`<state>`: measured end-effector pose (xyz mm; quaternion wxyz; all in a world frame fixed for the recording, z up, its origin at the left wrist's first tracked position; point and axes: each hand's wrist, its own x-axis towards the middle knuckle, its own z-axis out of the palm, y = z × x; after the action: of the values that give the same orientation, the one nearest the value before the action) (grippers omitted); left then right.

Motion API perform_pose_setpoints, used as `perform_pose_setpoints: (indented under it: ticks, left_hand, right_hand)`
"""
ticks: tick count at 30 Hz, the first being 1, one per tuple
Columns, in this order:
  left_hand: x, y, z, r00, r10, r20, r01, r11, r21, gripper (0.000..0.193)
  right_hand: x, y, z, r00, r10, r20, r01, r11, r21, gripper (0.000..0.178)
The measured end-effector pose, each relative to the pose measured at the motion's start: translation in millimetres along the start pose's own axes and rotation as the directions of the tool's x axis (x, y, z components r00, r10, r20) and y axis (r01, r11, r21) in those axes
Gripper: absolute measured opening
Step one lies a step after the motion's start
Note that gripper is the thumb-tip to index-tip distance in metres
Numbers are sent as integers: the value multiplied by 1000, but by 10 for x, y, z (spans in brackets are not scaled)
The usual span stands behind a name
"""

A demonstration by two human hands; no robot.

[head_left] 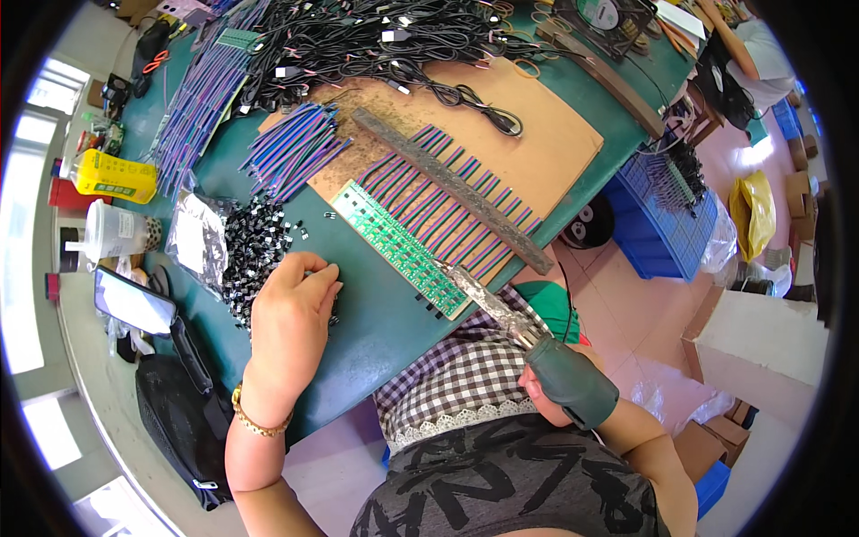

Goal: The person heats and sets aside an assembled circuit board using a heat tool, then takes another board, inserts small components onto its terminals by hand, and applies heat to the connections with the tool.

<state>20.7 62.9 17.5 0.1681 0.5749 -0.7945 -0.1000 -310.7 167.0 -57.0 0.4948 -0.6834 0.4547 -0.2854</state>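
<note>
My right hand [546, 399] is wrapped round the dark green handle of a soldering iron [573, 380]. Its tip meets the green circuit board strip [394, 243] near the strip's middle. Many purple, blue and black wires [470, 243] run from the strip under a dark, worn bar [452, 190] lying across them. Left of the strip, my left hand [291, 313] is closed, thumb and fingertips together; what they hold, if anything, is hidden. Right beside it lies a heap of small black components [255, 246], with a few loose ones on the green table mat [358, 345].
Wire bundles [295, 148] and a mass of black cables [358, 54] cover the far side. A brown board [546, 125] lies under the wires. At left are a phone [134, 300], a lidded cup [116, 231] and a yellow bottle [112, 176]. A blue crate [658, 219] stands at right; another person [761, 63] sits beyond.
</note>
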Motion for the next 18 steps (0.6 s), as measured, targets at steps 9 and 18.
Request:
perform_pose_setpoints:
  ticks: [9,18]
  left_hand:
    - [68,43,63,991,-43,-124,8,962,-272,11]
    - [207,151,340,908,356,-223,-393,906,-157,27]
  right_hand:
    - [149,-15,-83,992,-108,67,116,983,-142,21]
    - [69,114,-54,988,-150,47,156,969,-192,47]
